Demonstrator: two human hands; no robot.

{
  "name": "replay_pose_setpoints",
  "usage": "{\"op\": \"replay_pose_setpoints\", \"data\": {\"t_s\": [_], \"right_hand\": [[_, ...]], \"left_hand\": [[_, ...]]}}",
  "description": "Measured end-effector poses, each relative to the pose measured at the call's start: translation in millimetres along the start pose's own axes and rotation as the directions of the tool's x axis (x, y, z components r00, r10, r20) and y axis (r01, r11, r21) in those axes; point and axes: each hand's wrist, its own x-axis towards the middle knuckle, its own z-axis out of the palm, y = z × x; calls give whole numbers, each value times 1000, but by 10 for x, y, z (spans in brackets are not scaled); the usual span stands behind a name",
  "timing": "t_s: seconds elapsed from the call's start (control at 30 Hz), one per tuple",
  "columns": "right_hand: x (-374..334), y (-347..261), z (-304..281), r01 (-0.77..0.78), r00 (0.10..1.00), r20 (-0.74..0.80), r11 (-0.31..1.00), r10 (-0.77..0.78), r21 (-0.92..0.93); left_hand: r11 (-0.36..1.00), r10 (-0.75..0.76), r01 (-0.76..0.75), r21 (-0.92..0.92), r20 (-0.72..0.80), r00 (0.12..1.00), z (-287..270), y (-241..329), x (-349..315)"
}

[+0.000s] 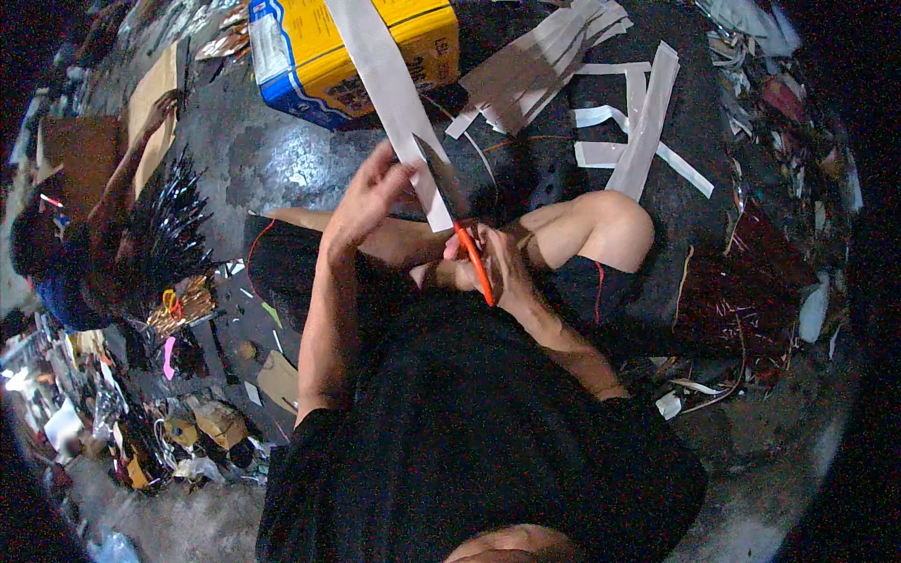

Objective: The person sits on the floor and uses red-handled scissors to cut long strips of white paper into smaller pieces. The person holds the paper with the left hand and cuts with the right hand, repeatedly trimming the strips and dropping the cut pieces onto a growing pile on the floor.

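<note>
A long white strip (377, 75), paper-like, runs from beyond the top edge down toward my lap. My left hand (364, 199) pinches it by its left edge near the lower end. In my right hand (504, 266) is a pair of scissors with orange handles (476, 267). Their dark blades (443, 178) point up and away, lying along the strip's right side. Whether the blades are cutting into the strip I cannot tell. Beyond my hands, the strip passes in front of a yellow and blue box (413, 42).
A pile of white strips (540, 70) lies right of the box, with several loose strips (648, 127) farther right. At the left, another person's arm (122, 178) reaches to a cardboard sheet (155, 103), near a dark bristly bundle (178, 216). Scraps litter both sides.
</note>
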Motion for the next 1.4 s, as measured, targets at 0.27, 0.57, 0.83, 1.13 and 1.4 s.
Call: {"op": "replay_pose_setpoints", "data": {"t_s": [0.27, 0.57, 0.83, 1.13, 1.4], "right_hand": [[61, 220, 7, -160, 987, -75, 952, 145, -263], [2, -73, -54, -173, 985, 46, 904, 169, 391], [108, 225, 11, -27, 999, -44, 973, 17, -228], [29, 234, 4, 313, 915, -152, 896, -373, -315], [151, 117, 19, 174, 985, 59, 912, -164, -372]], "left_hand": [[994, 55, -60, 86, 59, 997, 61, -115, -27], [993, 88, -89, 73, 9, 996, -89, -23, 131], [998, -15, 13, 60, 29, 999, 24, -140, 21], [987, 66, -63, 148, -16, 998, -119, 28, 82], [988, 116, -111, 103, -46, 992, -63, -57, 45]]}}
